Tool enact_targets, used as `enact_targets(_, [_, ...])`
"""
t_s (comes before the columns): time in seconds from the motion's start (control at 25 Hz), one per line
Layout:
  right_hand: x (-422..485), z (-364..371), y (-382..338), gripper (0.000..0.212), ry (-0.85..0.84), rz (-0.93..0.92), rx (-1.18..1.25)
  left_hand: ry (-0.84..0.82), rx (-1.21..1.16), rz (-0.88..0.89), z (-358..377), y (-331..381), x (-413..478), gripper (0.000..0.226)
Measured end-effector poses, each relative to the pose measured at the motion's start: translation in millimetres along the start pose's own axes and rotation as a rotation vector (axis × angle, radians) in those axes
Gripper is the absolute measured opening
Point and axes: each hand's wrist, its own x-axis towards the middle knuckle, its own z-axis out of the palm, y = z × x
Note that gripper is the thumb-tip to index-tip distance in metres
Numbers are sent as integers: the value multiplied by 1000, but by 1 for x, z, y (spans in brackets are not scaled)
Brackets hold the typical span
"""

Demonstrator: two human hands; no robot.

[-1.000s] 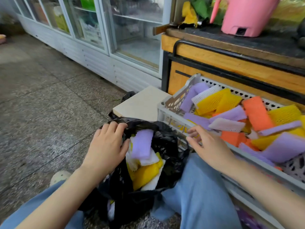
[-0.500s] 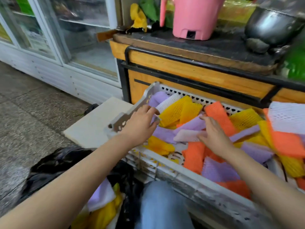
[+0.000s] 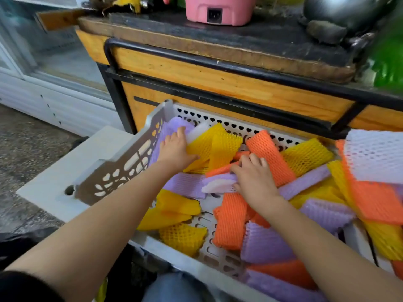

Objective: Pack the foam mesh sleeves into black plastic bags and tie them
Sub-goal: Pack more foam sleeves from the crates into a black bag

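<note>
Step in hand: collecting. Both your hands are in the white perforated crate (image 3: 122,164), not at the bag. I judge packing partly done at most and tying not begun.

Location of stock: the foam mesh sleeves (image 3: 229,216) lie loose in the crate, which sits in front of the wooden counter (image 3: 218,83). A dark plastic edge at the near left is probably the black bag (image 3: 19,245). Its mouth is out of view.

Left hand (image 3: 176,151): at the far-left corner of the crate. Fingers are extended and flat over a purple sleeve (image 3: 172,129) and a white sleeve (image 3: 197,131), with the thumb spread onto a yellow sleeve (image 3: 216,144). Nothing is grasped.

Right hand (image 3: 254,178): mid-crate, knuckles bent, fingertips buried among the sleeves beside an orange sleeve (image 3: 270,155). The palm lies on a long purple sleeve (image 3: 305,182). You cannot tell from here whether the fingers have closed on anything.

Orientation: all sleeves lie flat and jumbled, with no common heading.
- The orange sleeve's long axis runs far-left to near-right.
- The long purple sleeve runs near-left to far-right.
- The yellow sleeve runs roughly near to far.

Next move, as a judgement:
- Close each hand round a small stack.
- Turn the long axes roughly parallel so the bundle passes the bag mouth.
- Carry the bundle near-left to the bag.

Risk: light foam may slip out of a loose handful.
</note>
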Motion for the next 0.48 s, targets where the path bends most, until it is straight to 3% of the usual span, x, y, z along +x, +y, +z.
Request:
enact_targets(0.16, [-7,-8,13,32,32,-2,47,47,-102,75,2,7,-5,27])
enact_targets(0.48, [-9,-72,-1,29,249,187,668,189,-795,-37,-49,-8,-53,34])
